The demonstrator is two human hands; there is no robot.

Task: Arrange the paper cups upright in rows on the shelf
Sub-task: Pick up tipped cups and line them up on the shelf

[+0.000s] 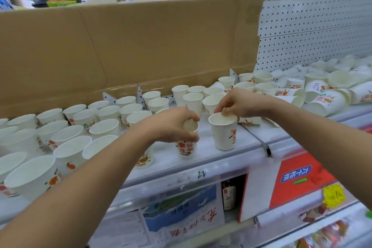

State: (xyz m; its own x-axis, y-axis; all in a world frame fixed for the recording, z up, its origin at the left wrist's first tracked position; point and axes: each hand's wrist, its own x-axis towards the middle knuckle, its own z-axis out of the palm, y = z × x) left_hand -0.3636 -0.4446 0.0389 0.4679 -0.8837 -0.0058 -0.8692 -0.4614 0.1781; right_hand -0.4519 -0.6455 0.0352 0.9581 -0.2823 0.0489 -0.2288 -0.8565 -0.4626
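Note:
White paper cups printed with orange fruit and red characters fill the white shelf. Several stand upright in rows on the left and along the back. My left hand grips the rim of an upright cup near the shelf's front edge. To its right, my right hand pinches the far rim of another upright cup standing on the shelf. A jumbled heap of cups lying on their sides covers the shelf section at the right.
A tall brown cardboard sheet backs the left shelf section, and white pegboard backs the right. Below the shelf edge hang a red price sign and packaged goods. Assorted goods sit on top behind the cardboard.

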